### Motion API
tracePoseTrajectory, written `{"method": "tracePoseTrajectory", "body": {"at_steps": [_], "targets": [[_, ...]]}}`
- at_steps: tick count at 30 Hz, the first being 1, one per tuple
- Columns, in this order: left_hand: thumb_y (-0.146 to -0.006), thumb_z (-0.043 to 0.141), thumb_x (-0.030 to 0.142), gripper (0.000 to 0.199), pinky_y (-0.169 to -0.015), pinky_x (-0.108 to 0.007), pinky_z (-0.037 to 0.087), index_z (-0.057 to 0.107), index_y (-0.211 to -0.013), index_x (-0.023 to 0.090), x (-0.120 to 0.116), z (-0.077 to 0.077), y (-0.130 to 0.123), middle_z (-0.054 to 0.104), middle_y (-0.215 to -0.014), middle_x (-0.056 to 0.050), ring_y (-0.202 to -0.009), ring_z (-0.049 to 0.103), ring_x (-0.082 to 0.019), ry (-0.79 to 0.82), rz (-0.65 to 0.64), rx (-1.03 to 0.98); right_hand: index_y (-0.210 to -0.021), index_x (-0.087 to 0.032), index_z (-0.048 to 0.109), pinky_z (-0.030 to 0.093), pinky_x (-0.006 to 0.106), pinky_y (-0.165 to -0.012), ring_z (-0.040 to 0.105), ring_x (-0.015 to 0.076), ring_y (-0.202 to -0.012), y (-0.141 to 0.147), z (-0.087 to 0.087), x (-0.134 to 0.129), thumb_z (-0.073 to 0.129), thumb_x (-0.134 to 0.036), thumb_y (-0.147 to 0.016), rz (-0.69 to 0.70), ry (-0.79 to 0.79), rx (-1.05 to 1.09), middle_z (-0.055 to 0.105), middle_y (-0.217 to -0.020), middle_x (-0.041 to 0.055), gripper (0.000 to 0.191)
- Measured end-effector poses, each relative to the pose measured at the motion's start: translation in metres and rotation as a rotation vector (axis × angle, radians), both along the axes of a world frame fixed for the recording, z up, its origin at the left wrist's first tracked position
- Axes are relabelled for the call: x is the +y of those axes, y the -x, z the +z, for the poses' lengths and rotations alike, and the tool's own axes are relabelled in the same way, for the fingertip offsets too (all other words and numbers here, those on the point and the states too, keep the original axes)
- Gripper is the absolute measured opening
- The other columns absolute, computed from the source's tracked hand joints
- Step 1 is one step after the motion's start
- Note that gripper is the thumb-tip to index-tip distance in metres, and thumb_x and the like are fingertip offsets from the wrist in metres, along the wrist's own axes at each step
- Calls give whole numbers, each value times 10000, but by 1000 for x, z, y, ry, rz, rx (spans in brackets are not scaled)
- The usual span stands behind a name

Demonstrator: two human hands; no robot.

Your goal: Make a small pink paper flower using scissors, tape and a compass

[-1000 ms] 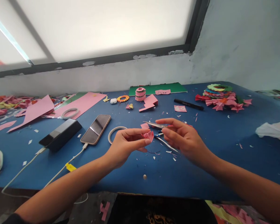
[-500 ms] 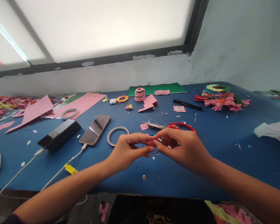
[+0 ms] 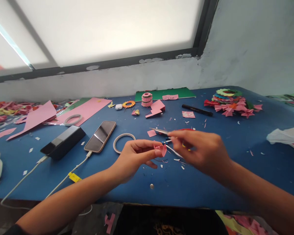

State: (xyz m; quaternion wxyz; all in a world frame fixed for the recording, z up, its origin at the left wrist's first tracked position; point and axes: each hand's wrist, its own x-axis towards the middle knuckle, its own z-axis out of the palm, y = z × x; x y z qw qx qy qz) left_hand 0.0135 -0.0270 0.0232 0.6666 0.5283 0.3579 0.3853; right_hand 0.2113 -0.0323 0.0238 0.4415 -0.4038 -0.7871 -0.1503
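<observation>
My left hand [image 3: 133, 158] pinches a small curled piece of pink paper [image 3: 163, 150] between thumb and fingertips above the blue table. Just right of it, my right hand [image 3: 201, 148] hovers apart from the paper, thumb and fingers drawn together; whether they hold anything is hidden. Beneath the right hand lie scissors [image 3: 159, 131], their red handles mostly covered. Thin white sticks [image 3: 172, 150] and a small blue-tipped item show between the hands. A pink paper square [image 3: 151, 133] rests by the scissor tips. Close to my left hand is a tape roll [image 3: 117, 143].
A phone [image 3: 100, 137] and a black box-shaped device [image 3: 63, 141] with white cables are left. Behind stand a pink ruffled paper stack [image 3: 147, 100] and a black marker [image 3: 197, 110]. Colourful paper flowers [image 3: 231, 104] pile up right; pink sheets [image 3: 88, 109] lie back left.
My right hand has let go of the pink paper and moved a little right and up. My left hand keeps it, and its curled shape now shows.
</observation>
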Motion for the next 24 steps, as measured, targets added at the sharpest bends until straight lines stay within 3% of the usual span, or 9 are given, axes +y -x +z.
{"method": "tracePoseTrajectory", "body": {"at_steps": [2,4,6,9,13,17,20,24], "targets": [[-655,766,203,157,-457,-124,542,746,-810,183,1,2,0,700,-737,-21,-651,639,-104,90,-19,-59,-929,-187,673,417,247,-489,601,138,-506,-21,0,14,532,-322,-826,-211,155,-55,684,-642,3,221],[-647,768,206,167,-441,-124,534,742,-808,173,1,3,1,687,-742,-27,-651,632,-107,148,-35,-111,-859,-190,675,352,272,-437,599,200,-522,-44,-5,31,550,-472,-774,-414,453,-235,669,-646,34,320],[-650,759,201,174,-445,-132,541,734,-818,160,2,4,2,670,-738,-27,-654,626,-111,182,-34,-143,-728,-165,652,321,278,-423,597,230,-550,-62,-14,46,536,-529,-753,-368,804,-424,655,-675,81,383],[-659,732,164,145,-460,-154,562,710,-801,145,2,4,4,636,-719,-16,-651,605,-109,186,-28,-179,-701,-164,624,348,287,-460,596,226,-581,-73,-28,58,569,-487,-735,-257,898,-469,643,-707,83,329],[-684,657,100,60,-479,-168,561,670,-712,150,2,4,6,613,-684,1,-642,583,-100,58,-53,-201,-800,-184,574,401,281,-540,602,196,-652,-70,-35,58,495,-434,-814,-129,900,-458,646,-789,63,262],[-735,627,87,85,-550,-193,560,672,-741,159,0,4,11,646,-751,-18,-659,594,-99,-278,-24,-107,-877,-198,462,419,270,-513,572,163,-551,-74,-37,53,407,-493,-856,-46,834,-270,603,-674,18,300],[-751,625,65,134,-566,-208,538,681,-798,177,-1,3,16,666,-774,-28,-663,610,-106,-549,19,11,-888,-206,434,446,280,-502,596,178,-538,-78,-38,47,470,-554,-802,-57,605,-90,603,-654,19,361],[-708,640,12,223,-536,-242,515,685,-833,191,-3,1,17,699,-735,-39,-670,639,-142,-861,91,84,-871,-203,469,430,260,-431,607,176,-468,-74,-34,37,510,-524,-806,-28,118,-199,625,-606,21,330]]}}
